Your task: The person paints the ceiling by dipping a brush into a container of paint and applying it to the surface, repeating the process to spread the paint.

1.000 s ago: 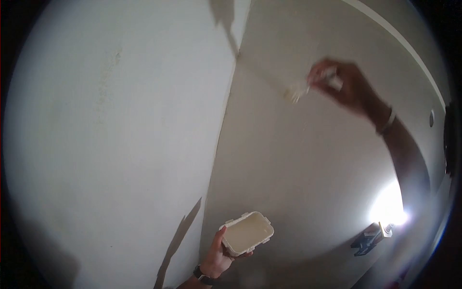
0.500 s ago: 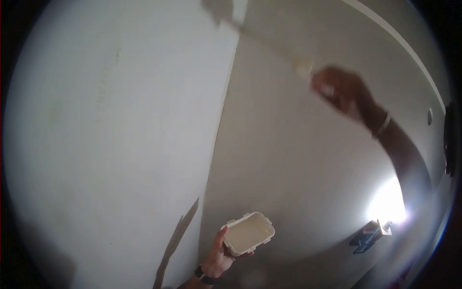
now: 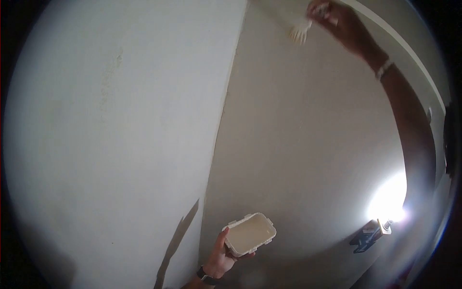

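Note:
Near the bottom centre, my left hand (image 3: 222,259) grips a white rectangular container (image 3: 250,234), its thumb over the near rim. Pale liquid or paste fills part of the container, whose open top faces me. High at the upper right, my right hand (image 3: 337,21) is closed round a brush (image 3: 299,32). The pale, splayed bristles point down and left against the grey-beige wall, and the fingers hide most of the handle.
A white wall (image 3: 134,125) on the left meets the grey-beige wall (image 3: 293,135) at a corner. A bright lamp (image 3: 387,209) glows at the lower right above a dark blue box (image 3: 365,237). A pale curved edge runs along the upper right.
My right hand has moved up with the brush, whose bristles now show splayed at the wall. The left hand and the container have hardly moved.

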